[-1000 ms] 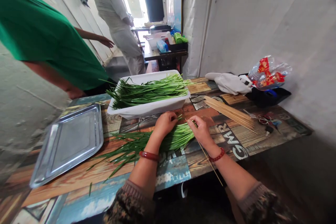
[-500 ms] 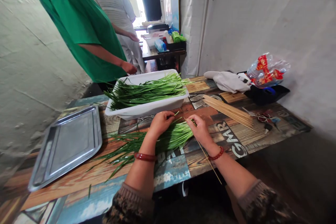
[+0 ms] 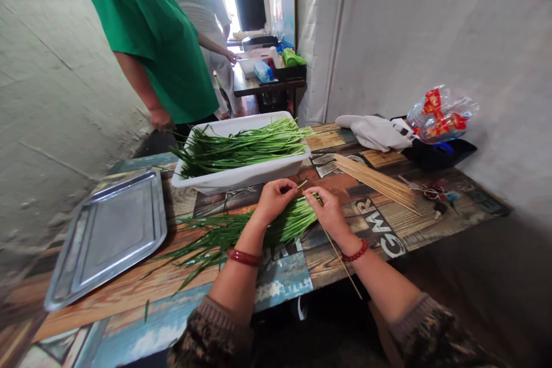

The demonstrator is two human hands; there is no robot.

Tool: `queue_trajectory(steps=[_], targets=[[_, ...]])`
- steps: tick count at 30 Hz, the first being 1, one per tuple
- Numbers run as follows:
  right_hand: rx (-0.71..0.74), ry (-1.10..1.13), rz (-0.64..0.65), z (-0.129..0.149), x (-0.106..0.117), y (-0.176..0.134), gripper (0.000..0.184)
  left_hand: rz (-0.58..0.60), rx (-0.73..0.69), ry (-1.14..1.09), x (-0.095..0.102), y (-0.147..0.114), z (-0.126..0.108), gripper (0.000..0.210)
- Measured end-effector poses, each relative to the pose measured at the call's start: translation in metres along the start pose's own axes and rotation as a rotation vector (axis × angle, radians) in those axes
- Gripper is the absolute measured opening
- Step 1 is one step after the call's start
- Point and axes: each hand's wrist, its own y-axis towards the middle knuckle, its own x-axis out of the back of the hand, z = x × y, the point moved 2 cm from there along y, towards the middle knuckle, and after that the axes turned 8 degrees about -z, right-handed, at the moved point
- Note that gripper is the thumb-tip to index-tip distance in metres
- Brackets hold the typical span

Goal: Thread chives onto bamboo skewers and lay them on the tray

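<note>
Thumb and fingers of my left hand (image 3: 276, 200) pinch a thin green garlic chive stalk (image 3: 302, 184), whose pale end sticks out to the right. In my right hand (image 3: 326, 210) is a bamboo skewer (image 3: 348, 271), its tip near the left fingertips and its long end slanting down past the table edge. The two hands almost meet. Under them a loose pile of garlic chives (image 3: 211, 236) lies on the table, partly hidden by my left forearm. Right of my hands lies a bundle of bamboo skewers (image 3: 375, 184).
Behind my hands stands a white tub (image 3: 245, 178) heaped with chives (image 3: 245, 146). A metal tray (image 3: 114, 236) lies left. At the right are a white cap (image 3: 373, 132), a plastic bag (image 3: 442, 118) and keys (image 3: 440, 207). Someone in a green shirt (image 3: 172, 57) stands beyond the tub.
My left hand has moved right, bringing the chive stalk closer to the skewer tip. My right hand has hardly moved. The person in green has shifted right and lowered an arm.
</note>
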Motion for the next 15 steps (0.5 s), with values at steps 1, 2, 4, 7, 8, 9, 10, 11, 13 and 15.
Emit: queue_trajectory(steps=[1, 2, 4, 7, 8, 9, 10, 11, 13, 15], targets=[[0.003, 0.001, -0.001, 0.0004, 0.0001, -0.0001, 0.023, -0.002, 0.005, -0.001, -0.0003, 0.0, -0.0003, 0.017], [0.007, 0.003, -0.001, 0.0006, 0.0002, -0.0002, 0.023, -0.005, 0.009, -0.001, -0.0004, 0.0, -0.0005, 0.017], [0.01, 0.006, 0.0, 0.0006, 0.0001, -0.0002, 0.023, -0.006, 0.01, -0.004, -0.0004, 0.0003, -0.0008, 0.017], [0.009, 0.015, 0.005, 0.0004, -0.0001, 0.0, 0.023, 0.0, -0.004, -0.012, -0.0007, 0.0003, -0.0013, 0.017], [0.01, 0.019, 0.005, 0.0005, -0.0001, 0.0001, 0.022, 0.003, -0.013, -0.014, -0.001, 0.0002, -0.0016, 0.017], [0.011, 0.023, 0.006, 0.0007, -0.0002, 0.0002, 0.022, 0.006, -0.022, -0.015, -0.0013, 0.0001, -0.0018, 0.017], [0.013, 0.026, 0.007, 0.0008, -0.0003, 0.0003, 0.022, 0.009, -0.03, -0.016, -0.0015, 0.0, -0.0019, 0.017], [0.014, 0.027, 0.008, 0.001, -0.0003, 0.0004, 0.022, 0.012, -0.036, -0.017, -0.0019, -0.0002, -0.002, 0.017], [0.018, 0.025, 0.005, 0.001, -0.0004, 0.0006, 0.022, 0.018, -0.038, -0.023, -0.0025, -0.0005, -0.002, 0.017], [0.019, 0.024, 0.002, 0.0008, -0.0005, 0.0006, 0.022, 0.018, -0.033, -0.037, -0.0029, -0.0006, -0.0017, 0.017]])
